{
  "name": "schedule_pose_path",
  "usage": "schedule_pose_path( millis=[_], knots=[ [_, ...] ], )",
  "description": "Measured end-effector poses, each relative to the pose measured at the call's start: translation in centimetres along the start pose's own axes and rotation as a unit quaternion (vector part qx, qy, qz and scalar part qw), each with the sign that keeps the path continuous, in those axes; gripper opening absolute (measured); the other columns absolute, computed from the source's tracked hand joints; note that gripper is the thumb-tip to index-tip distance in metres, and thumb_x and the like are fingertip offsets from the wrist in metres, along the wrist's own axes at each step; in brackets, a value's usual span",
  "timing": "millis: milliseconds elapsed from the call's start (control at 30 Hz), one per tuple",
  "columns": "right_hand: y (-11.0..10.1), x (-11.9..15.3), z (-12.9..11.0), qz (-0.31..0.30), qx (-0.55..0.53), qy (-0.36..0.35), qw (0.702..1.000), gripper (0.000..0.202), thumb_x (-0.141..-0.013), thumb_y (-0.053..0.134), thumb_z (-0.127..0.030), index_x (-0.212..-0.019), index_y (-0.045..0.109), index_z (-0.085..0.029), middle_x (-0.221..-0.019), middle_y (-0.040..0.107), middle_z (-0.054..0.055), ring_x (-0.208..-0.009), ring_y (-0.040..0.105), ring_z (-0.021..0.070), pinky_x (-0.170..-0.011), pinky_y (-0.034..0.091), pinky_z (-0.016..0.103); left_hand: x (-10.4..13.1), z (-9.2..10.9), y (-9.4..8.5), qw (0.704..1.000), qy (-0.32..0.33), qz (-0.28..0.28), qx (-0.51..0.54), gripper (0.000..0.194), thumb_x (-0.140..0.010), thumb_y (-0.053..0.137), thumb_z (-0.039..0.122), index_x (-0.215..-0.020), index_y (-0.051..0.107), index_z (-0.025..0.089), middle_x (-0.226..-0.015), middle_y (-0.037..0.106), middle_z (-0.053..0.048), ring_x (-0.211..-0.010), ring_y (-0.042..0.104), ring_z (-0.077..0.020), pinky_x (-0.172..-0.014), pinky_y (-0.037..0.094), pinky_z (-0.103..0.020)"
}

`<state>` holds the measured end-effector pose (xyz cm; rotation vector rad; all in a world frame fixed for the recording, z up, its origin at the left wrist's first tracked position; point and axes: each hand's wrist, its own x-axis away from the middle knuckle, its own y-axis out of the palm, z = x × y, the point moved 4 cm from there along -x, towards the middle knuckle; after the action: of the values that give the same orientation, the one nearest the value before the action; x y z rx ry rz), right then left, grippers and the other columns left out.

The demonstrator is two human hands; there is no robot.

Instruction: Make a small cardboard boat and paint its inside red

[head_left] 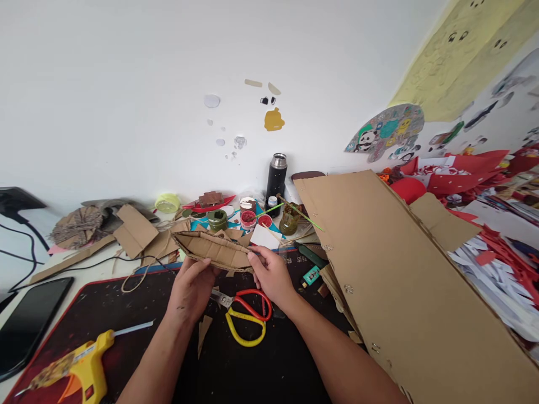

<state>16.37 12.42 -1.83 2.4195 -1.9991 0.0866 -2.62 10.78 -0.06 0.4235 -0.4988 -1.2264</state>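
Note:
A shallow, boat-shaped cardboard piece [214, 249] with raised edges is held above the dark mat [138, 320]. My left hand [191, 289] grips its near side from below, the thumb on the edge. At the right end, my right hand [272, 275] pinches the cardboard between thumb and fingers. Scissors [248, 317] with one red and one yellow handle lie on the mat just below my hands. A narrow cardboard scrap [204, 332] rests left of the scissors.
A yellow glue gun [90, 365] and a phone [33, 320] lie at the left. Paint jars [218, 220] and a black flask [277, 177] stand behind my hands. A large cardboard sheet [404, 264] leans across the right side, beside red and white paper scraps [492, 269].

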Motion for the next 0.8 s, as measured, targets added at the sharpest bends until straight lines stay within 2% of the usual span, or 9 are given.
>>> schedule_pose_path(
  millis=[133,300,533,600,700,800],
  knots=[
    [-0.2,-0.1,-0.5,0.006,-0.027,0.013,1.000,0.049,-0.096,0.065,-0.061,-0.117,0.074,-0.018,-0.052,0.054,-0.006,-0.040,0.047,0.0145,-0.042,0.037,0.026,-0.4,0.9,-0.3,1.000,-0.017,-0.025,-0.002,0.058,-0.069,0.095,0.032,-0.124,0.077,0.027,-0.120,0.082,-0.010,-0.123,0.073,-0.0363,-0.102,0.061,-0.050],
    [-1.0,-0.7,-0.8,0.034,-0.068,0.012,0.997,0.055,-0.091,0.070,-0.069,-0.109,0.074,-0.017,-0.046,0.050,-0.008,-0.036,0.046,0.0133,-0.040,0.036,0.024,-0.5,0.8,-0.4,0.998,-0.021,-0.041,-0.040,0.078,-0.060,0.104,0.034,-0.132,0.075,0.023,-0.118,0.082,-0.016,-0.118,0.076,-0.0392,-0.101,0.062,-0.053],
    [-1.5,-1.1,-1.2,0.039,-0.163,0.020,0.986,0.067,-0.087,0.070,-0.080,-0.110,0.071,-0.017,-0.048,0.054,-0.008,-0.035,0.044,0.0104,-0.036,0.033,0.021,-0.5,-0.8,-0.1,1.000,0.010,0.002,-0.014,0.075,-0.061,0.106,0.040,-0.127,0.076,0.025,-0.105,0.084,-0.009,-0.094,0.080,-0.0272,-0.096,0.066,-0.050],
    [-1.6,-1.2,-1.2,0.035,-0.167,0.021,0.985,0.066,-0.085,0.072,-0.079,-0.109,0.070,-0.017,-0.048,0.054,-0.008,-0.035,0.043,0.0101,-0.036,0.033,0.020,-0.4,-1.1,0.1,1.000,0.016,0.007,-0.007,0.073,-0.061,0.106,0.039,-0.127,0.076,0.025,-0.106,0.084,-0.008,-0.095,0.080,-0.0257,-0.098,0.066,-0.050],
    [-1.7,-1.5,-0.9,0.042,-0.162,0.018,0.986,0.062,-0.085,0.073,-0.077,-0.104,0.069,-0.018,-0.047,0.053,-0.009,-0.035,0.043,0.0099,-0.035,0.033,0.020,-0.2,-1.3,0.5,1.000,0.011,-0.002,-0.015,0.076,-0.062,0.106,0.039,-0.130,0.074,0.024,-0.113,0.083,-0.010,-0.108,0.079,-0.0311,-0.101,0.065,-0.053],
    [-2.1,-1.9,-0.6,0.058,-0.158,0.013,0.986,0.058,-0.085,0.074,-0.076,-0.095,0.067,-0.019,-0.047,0.051,-0.009,-0.035,0.043,0.0097,-0.036,0.032,0.020,0.0,-1.2,0.8,0.999,-0.006,-0.036,-0.035,0.078,-0.064,0.105,0.038,-0.134,0.072,0.024,-0.118,0.082,-0.013,-0.121,0.075,-0.0376,-0.103,0.063,-0.057]
  ],
)
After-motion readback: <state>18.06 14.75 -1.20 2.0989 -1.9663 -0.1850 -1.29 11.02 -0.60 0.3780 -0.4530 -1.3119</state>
